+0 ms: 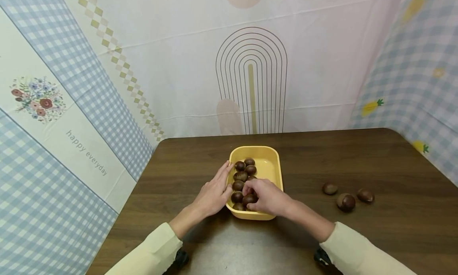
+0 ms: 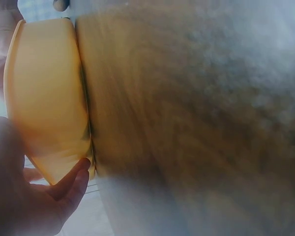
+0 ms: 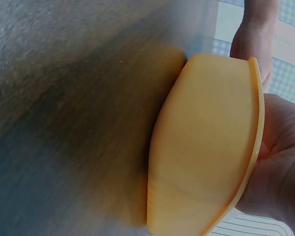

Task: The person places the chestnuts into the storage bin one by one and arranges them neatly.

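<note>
A yellow rectangular box (image 1: 270, 173) stands on the table with several brown chestnuts (image 1: 241, 176) in it, mostly along its left side. My left hand (image 1: 213, 195) rests against the box's left side with its fingers fairly straight. In the left wrist view, fingertips (image 2: 82, 164) touch the outer wall. My right hand (image 1: 269, 197) reaches over the rim into the near part of the box, thumb and fingers curled about a chestnut (image 1: 249, 199). In the right wrist view the box wall hides those fingertips.
To the right of the box, on the dark wooden table (image 1: 304, 155), lie three loose chestnuts (image 1: 346, 202). A patterned cloth (image 1: 186, 76) hangs behind the table, with checked cloth at both sides.
</note>
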A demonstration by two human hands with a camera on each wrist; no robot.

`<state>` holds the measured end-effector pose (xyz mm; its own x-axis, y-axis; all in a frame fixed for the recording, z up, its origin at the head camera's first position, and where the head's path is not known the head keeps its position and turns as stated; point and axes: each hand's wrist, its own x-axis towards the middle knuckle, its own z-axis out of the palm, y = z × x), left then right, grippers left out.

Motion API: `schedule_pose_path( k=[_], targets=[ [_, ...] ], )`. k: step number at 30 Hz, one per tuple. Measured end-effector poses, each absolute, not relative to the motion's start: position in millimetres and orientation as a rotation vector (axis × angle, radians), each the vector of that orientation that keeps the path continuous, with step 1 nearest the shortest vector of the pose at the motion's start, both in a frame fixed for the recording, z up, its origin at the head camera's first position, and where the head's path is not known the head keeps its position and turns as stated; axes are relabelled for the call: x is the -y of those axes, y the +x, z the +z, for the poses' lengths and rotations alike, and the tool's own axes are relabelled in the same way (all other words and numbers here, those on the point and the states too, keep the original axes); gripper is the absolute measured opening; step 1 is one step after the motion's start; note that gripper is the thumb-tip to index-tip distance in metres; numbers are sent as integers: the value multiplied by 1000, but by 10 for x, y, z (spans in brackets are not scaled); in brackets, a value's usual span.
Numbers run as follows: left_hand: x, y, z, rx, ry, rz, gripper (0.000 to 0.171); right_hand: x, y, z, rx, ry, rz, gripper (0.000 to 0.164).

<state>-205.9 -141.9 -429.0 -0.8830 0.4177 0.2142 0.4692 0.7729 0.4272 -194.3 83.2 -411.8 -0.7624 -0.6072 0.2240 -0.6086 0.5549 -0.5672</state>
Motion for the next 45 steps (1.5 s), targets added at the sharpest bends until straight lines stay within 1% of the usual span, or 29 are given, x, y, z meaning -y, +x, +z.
schedule_pose_path(
  k=[7,14,24,34,45],
  targets=[
    [1419,-2056,-4288,2850,-719,-727,65,-830,-1946,-4131,2757,1087,948,23],
    [1424,-2054,-4288,2849,-722,-732,65,-832,-1931,-4125,2735,1062,986,21],
    [1426,-2046,-4289,2847,-724,-739,65,-926,-1982,-3973,2717,970,1062,19],
    [1422,-2042,-4283,2850,-723,-746,64,-1202,-2066,-3792,2606,811,1116,17],
    [1427,-2049,-4296,2843,-728,-741,64,-1711,-2164,-3622,2609,609,1235,15]
  ],
)
